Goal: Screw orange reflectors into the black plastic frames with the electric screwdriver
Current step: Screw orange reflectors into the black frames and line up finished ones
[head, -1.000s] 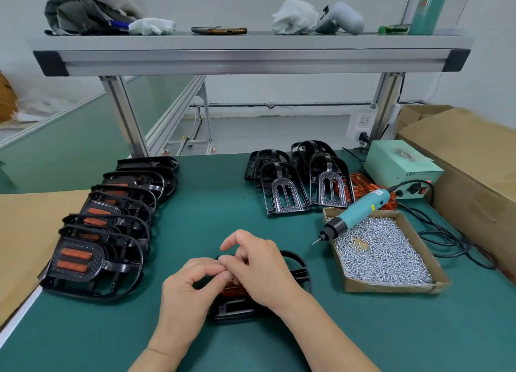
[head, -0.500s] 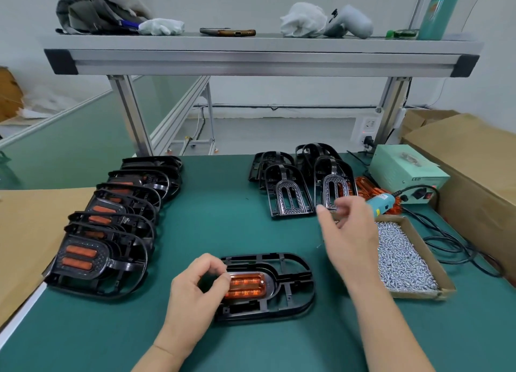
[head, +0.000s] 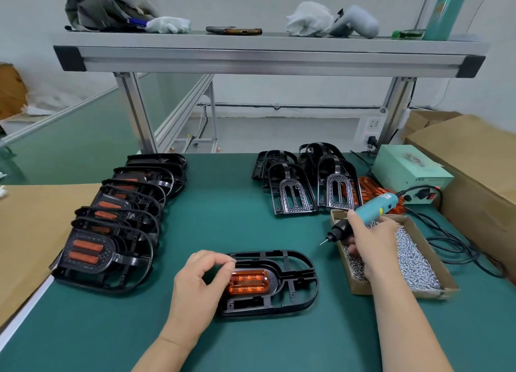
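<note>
A black plastic frame (head: 290, 285) lies flat on the green table in front of me, with an orange reflector (head: 248, 281) seated in its left part. My left hand (head: 199, 285) holds the frame's left end, fingers curled at the reflector's edge. My right hand (head: 368, 243) grips the teal electric screwdriver (head: 374, 209) over the cardboard box of screws (head: 418, 262), its bit pointing down-left, clear of the frame.
A row of frames with reflectors (head: 111, 232) lies at the left. Bare black frames (head: 301, 182) and loose orange reflectors (head: 371, 189) stand at the back right, beside a green power box (head: 410, 170) with cables. A large carton (head: 474, 159) fills the right edge. An overhead shelf (head: 268, 53) spans the bench.
My right hand left the frame, reached right, and now grips the screwdriver, lifted off the box. My left hand stayed on the frame's left end, and the reflector came into view.
</note>
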Available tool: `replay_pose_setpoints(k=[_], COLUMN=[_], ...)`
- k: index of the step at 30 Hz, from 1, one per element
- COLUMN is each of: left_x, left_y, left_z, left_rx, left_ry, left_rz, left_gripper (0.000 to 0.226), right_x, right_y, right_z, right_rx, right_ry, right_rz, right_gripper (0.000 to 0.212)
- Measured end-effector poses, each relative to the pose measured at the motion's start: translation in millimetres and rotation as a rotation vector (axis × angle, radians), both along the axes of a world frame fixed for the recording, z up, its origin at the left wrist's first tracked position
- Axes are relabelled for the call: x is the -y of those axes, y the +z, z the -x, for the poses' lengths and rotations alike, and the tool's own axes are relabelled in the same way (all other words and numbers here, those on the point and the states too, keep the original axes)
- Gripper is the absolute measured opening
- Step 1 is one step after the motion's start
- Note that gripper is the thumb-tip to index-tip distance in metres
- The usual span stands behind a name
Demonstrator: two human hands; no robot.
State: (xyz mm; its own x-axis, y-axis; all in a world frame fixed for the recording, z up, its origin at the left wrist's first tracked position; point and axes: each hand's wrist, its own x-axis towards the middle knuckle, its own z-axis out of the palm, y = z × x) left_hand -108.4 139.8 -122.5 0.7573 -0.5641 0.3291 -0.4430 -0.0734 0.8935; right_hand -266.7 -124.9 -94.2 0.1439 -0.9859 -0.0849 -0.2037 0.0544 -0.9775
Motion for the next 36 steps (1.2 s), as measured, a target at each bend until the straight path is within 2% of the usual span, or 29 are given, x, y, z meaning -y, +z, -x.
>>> replay_pose_setpoints(k=[5,8,11,14,17,21,23,25,28,32,36], left_x=[-0.8,-0.2,-0.3,-1.1,-0.4,-0.5,-0.2,0.6,0.6,0.9,3.5], left_y=[-0.7,-1.6,-2.8,-3.5,-3.6,-4.7,-5.6,-6.1,-7.4,-10.3,-11.1], left_z=[-1.0,-0.9,-0.5,0.0,-0.5,-1.2,-2.2,-3.5,-5.8,-7.1,-7.8], left_rx=[-0.019,-0.075,-0.094,-0.101,-0.116,-0.140,-0.148,-0.154,-0.159,-0.143,-0.108], left_ry=[0.019,0.047,0.049,0.037,0.032,0.013,0.019,0.028,0.042,0.061,0.083], left_rz=[-0.006,-0.006,-0.014,-0.011,-0.005,-0.002,0.005,0.015,0.039,0.049,0.022], left_gripper=[0.034,0.035,0.035,0.037,0.037,0.037,0.034,0.031,0.031,0.031,0.026], right_x=[11.9,9.4,3.9,-8.2,-25.7,-56.2,-72.4,-87.0,-103.6,-117.4,-125.8], right_y=[1.2,2.9,7.7,16.5,26.5,45.6,53.7,59.8,63.9,65.7,66.3], right_z=[-3.2,-4.0,-2.6,-2.1,-5.6,-13.3,-17.5,-21.2,-29.3,-43.5,-55.5], right_rx=[0.177,0.308,0.524,0.769,0.972,0.906,0.935,0.975,0.990,0.954,0.948], right_ry=[-0.007,-0.008,-0.025,0.005,0.121,0.322,0.431,0.557,0.704,0.711,0.735], right_rz=[-0.174,-0.233,-0.265,-0.301,-0.229,-0.043,-0.075,-0.193,-0.322,-0.357,-0.395], right_gripper=[0.058,0.037,0.017,0.017,0.034,0.043,0.053,0.061,0.052,0.030,0.029])
